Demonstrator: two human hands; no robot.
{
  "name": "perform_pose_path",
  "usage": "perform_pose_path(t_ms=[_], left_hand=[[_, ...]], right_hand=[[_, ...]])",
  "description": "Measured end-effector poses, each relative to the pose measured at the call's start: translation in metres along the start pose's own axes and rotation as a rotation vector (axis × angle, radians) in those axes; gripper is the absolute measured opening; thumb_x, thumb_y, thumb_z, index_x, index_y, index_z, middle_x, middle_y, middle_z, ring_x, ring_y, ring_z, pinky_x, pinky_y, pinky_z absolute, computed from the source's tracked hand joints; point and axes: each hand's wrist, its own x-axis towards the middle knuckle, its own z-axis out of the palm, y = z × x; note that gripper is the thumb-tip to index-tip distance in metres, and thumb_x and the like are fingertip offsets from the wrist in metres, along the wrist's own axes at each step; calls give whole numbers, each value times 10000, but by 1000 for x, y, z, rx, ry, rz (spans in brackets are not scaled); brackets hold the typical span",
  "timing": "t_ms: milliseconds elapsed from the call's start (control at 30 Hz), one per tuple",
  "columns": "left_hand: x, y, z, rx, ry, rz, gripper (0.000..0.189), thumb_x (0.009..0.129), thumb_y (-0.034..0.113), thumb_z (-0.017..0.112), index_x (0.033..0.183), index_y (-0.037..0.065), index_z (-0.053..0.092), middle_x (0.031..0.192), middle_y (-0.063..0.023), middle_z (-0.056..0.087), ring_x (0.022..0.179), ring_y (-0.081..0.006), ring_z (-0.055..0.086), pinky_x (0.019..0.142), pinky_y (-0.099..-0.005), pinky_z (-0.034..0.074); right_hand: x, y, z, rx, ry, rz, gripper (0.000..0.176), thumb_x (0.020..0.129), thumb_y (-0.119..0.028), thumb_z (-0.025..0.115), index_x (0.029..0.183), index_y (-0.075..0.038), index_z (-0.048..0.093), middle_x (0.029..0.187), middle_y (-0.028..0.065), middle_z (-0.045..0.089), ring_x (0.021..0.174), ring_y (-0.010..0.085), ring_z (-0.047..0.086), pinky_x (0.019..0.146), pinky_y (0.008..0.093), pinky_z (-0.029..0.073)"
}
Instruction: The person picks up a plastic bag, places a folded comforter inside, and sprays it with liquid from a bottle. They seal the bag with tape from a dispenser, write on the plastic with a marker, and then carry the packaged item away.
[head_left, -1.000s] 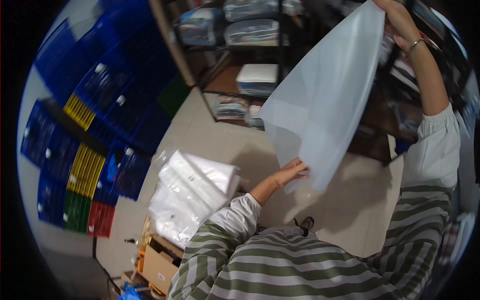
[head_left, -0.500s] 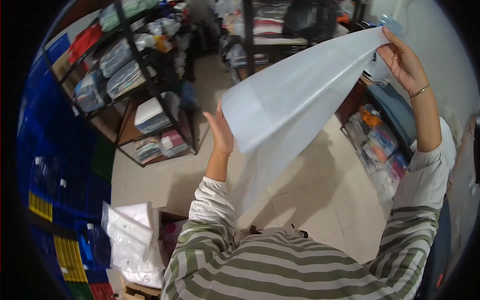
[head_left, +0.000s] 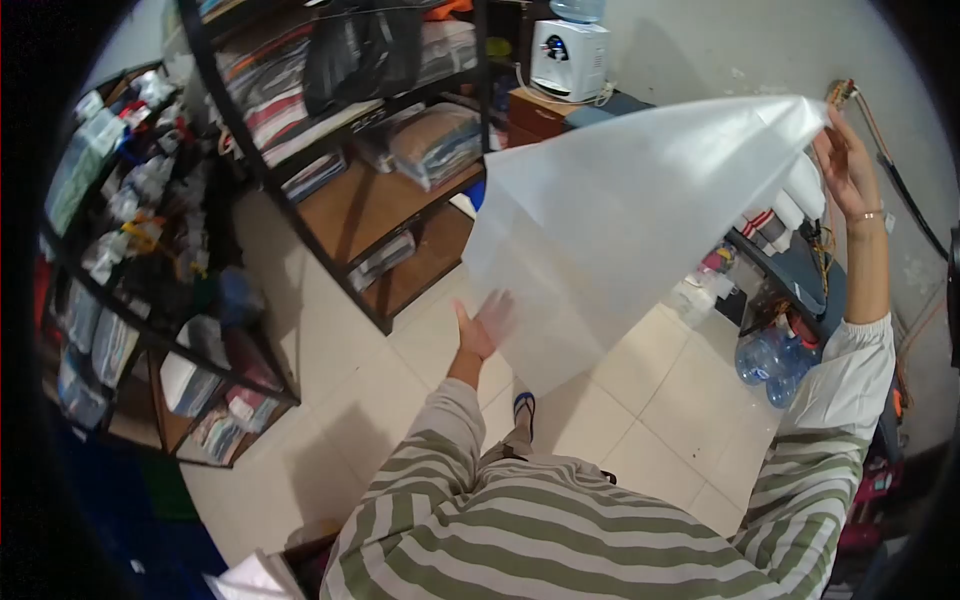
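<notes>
1. The room: half a second ago the head camera faced down an aisle. It has since swung round to a pale wall [head_left: 700, 50] that rises behind the plastic sheet [head_left: 640, 220].
2. The floor [head_left: 330, 420]: pale tiles spread below and to the left of the sheet. The person stands on them, with no counter under the work.
3. The shelving rack [head_left: 350, 190]: dark uprights and wooden shelves stacked with folded, bagged goods stand to the left of the sheet.
4. The sheet: translucent white, it is held in the air in front of the person. It now hangs broader and flatter than a moment ago, slanting from its high right corner down to its lower left edge.
5. The right hand [head_left: 848, 165]: raised at the sheet's top right corner, its fingers [head_left: 838, 140] are closed on that corner.
6. The left hand [head_left: 478, 330]: it has dropped to the sheet's lower left edge. Its fingers are spread wide and flat against the plastic and show dimly through it.
7. The water dispenser [head_left: 570, 55] stands above the sheet's upper left edge.
8. The water bottles [head_left: 762, 358] lie on the floor below the sheet's right side.
</notes>
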Motion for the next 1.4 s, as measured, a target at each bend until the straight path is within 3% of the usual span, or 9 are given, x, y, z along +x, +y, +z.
perform_pose_path(t_ms=[167,300,333,367,467,600,933,1233,1400], left_hand=[[141,-6,54,527,206,-75,438,902,341,549,1247,76,501,1228,-48,542,1112,-217,525,932,-380,438],[201,-45,144,650,97,-191,363,887,240,585,1187,42,534,1101,-42,591,1015,-191,581,860,-347,485],[203,-66,163,684,50,-260,365,882,230,592,1180,29,534,1089,-47,591,1009,-190,584,853,-344,490],[203,-87,181,716,4,-330,366,876,220,600,1173,16,533,1078,-52,592,1003,-190,588,846,-342,495],[194,-159,229,697,-148,-642,347,892,226,570,1148,-5,533,1064,-62,599,997,-180,588,842,-326,498],[200,-235,249,544,-171,-780,302,909,259,544,1096,22,569,1040,-52,614,970,-156,596,828,-292,491],[270,-347,275,1242,-288,-185,333,801,274,705,617,30,571,547,5,538,502,-60,465,469,-216,363],[311,-376,269,1461,-354,-16,432,813,285,687,520,33,493,481,31,389,468,-54,364,422,-244,313],[332,-345,219,1532,-226,-19,450,867,304,612,537,16,510,472,16,399,462,-72,366,428,-268,317]], right_hand=[[28,32,-163,-249,347,4,378,835,-205,649,1121,18,544,1019,115,622,928,184,609,781,252,514],[0,114,-233,-1409,597,-418,528,821,-168,626,1258,34,408,1068,134,595,953,226,580,811,314,463],[-21,137,-213,-1408,402,-523,470,851,-147,575,1265,7,417,1086,141,582,1013,235,544,862,339,435],[-49,139,-153,-1113,366,101,372,858,-95,545,1217,-18,486,1066,125,588,999,233,548,858,332,440],[-99,212,-108,-829,-78,372,417,756,-263,719,1098,-62,592,1088,53,590,974,160,554,741,340,494],[-123,256,-110,-1292,-117,151,725,698,-170,729,1329,-61,388,1276,187,446,1155,316,451,964,383,388],[-113,251,-228,-1366,168,-91,445,748,-144,649,1162,-21,539,1068,126,610,904,288,603,799,354,489],[-58,255,-314,-1089,137,306,223,844,-228,554,799,-52,685,802,163,655,739,329,622,706,397,490],[-24,253,-439,-1404,412,91,264,887,-247,469,794,-66,637,770,176,633,781,364,597,728,457,464]])
